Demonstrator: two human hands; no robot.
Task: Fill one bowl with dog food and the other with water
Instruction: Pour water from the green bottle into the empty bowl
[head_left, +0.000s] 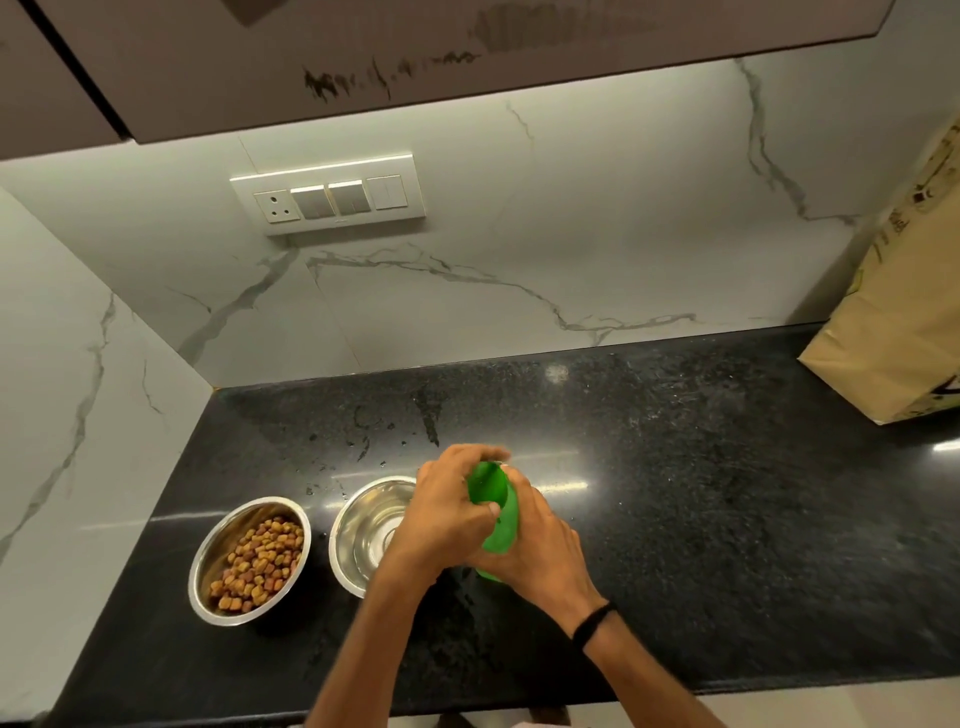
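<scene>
Of the 2 steel bowls on the black surface (675, 493), the left bowl (208, 566) already holds dog food (257, 558), while the second bowl (363, 519) just beside it looks empty or nearly so; glare makes any water hard to judge. Both hands hold a green bottle (498, 519) just right of that second bowl: the right hand (543, 543) wraps its lower body and the left hand (447, 501) curls over its top, probably on a hidden cap. The bottle looks like thin plastic, light but squashy, and its contents would shift on tilting, so a firm hold round the middle suits pouring. A paper bag (893, 322) stands well apart at the right.
</scene>
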